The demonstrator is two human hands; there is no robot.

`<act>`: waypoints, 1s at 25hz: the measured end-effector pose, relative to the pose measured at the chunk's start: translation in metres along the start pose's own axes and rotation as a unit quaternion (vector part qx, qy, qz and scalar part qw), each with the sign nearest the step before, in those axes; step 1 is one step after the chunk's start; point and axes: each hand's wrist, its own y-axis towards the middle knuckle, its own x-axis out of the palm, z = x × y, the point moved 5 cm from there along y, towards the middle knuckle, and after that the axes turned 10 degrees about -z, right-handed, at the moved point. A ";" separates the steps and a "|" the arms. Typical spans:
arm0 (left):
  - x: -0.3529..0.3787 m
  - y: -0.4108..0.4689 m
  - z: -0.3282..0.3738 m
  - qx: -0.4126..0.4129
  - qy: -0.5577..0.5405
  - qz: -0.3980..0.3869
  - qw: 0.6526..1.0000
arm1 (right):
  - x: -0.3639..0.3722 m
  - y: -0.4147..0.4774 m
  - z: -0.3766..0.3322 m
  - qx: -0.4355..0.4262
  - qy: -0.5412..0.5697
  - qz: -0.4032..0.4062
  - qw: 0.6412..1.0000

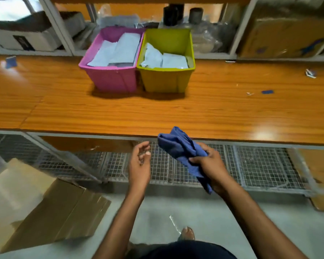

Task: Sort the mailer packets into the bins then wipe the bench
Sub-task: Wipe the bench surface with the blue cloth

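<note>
A pink bin and a yellow-green bin stand side by side at the back middle of the wooden bench. White mailer packets lie in the pink bin, and more white packets lie in the yellow-green one. My right hand grips a crumpled blue cloth just in front of the bench's near edge. My left hand hovers beside it, fingers loosely curled, holding nothing.
Small blue and white scraps lie on the bench at the right, and a blue scrap at the far left. Wire mesh panels sit under the bench. A flat cardboard box lies on the floor to the left. Shelves with boxes stand behind.
</note>
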 end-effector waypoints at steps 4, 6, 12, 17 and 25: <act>0.072 0.021 0.021 0.022 0.009 -0.056 0.998 | -0.072 0.006 -0.008 -0.019 0.045 0.053 0.997; 0.100 0.032 0.030 0.034 0.024 -0.086 0.995 | -0.097 0.014 -0.023 -0.076 -0.021 0.080 0.994; 0.150 0.095 0.033 0.075 0.112 -0.098 0.986 | -0.130 0.089 -0.046 -0.129 -0.546 0.123 0.819; 0.184 0.155 0.037 0.154 0.326 -0.067 0.930 | -0.115 0.157 -0.026 -0.115 -0.575 0.040 0.809; 0.213 0.212 0.047 0.165 0.357 -0.103 0.914 | -0.183 0.243 -0.059 -0.072 -0.581 0.145 0.798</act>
